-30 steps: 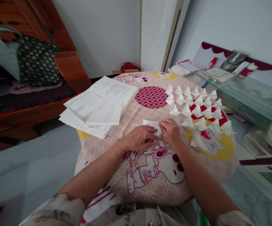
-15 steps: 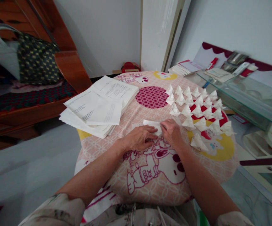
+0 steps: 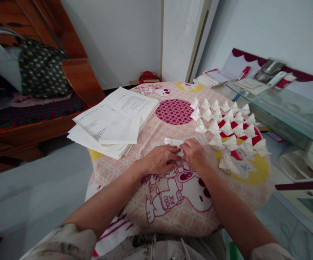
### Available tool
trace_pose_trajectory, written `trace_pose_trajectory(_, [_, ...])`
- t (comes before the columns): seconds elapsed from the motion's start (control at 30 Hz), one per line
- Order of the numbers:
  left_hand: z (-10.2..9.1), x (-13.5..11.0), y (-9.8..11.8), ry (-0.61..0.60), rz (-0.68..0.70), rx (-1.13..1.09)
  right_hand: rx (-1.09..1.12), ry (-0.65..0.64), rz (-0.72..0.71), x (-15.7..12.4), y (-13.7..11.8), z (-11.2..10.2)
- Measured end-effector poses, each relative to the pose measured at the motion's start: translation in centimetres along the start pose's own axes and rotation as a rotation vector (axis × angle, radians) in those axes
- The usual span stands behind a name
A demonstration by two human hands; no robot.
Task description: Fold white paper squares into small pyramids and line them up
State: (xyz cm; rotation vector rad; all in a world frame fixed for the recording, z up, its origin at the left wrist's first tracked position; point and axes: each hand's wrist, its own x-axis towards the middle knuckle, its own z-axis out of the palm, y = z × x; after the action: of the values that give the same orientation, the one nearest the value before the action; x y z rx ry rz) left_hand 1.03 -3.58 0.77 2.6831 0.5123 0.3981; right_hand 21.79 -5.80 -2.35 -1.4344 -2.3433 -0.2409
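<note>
A small folded sheet of paper point(image 3: 173, 141) lies on the patterned tablecloth point(image 3: 145, 202), partly covered by my fingers. My left hand point(image 3: 160, 159) rests over its near left part, fingers bent and pressing it down. On the right, my right hand point(image 3: 194, 153) is closed, thumb and fingertips pinching the paper's edge. Several folded white paper pieces with pointed tips point(image 3: 227, 127) stand in rows to the right of my hands. A stack of printed sheets point(image 3: 118, 122) lies to the left.
A glass shelf point(image 3: 286, 108) holding papers and a red tube point(image 3: 244, 73) adjoins the table's right side. A wooden bench point(image 3: 83, 79) with a dark patterned bag point(image 3: 41, 66) stands at left. A stack of booklets point(image 3: 210, 78) lies beyond the far right edge.
My right hand has moved slightly left along the paper, closer to my left fingertips. My left hand has stayed nearly in place.
</note>
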Motion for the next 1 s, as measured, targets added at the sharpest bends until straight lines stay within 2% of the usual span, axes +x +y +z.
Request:
trace_pose_trajectory(0.33, [0.3, -0.3, -0.1, 0.001, -0.017, -0.01, 0.009, -0.007, -0.063, 0.0, 0.0, 0.4])
trace_pose_trajectory(0.6, [0.6, -0.3, 0.3, 0.014, -0.041, 0.025, 0.067, -0.067, -0.04, -0.3, -0.1, 0.1])
trace_pose_trajectory(0.83, [1.2, 0.0, 0.6, 0.232, -0.216, 0.003, 0.167, -0.057, -0.028, -0.7, -0.4, -0.5])
trace_pose_trajectory(1.0, [2.3, 0.3, 0.2, 0.192, -0.216, 0.137, 0.222, -0.055, -0.031, -0.8, -0.6, -0.8])
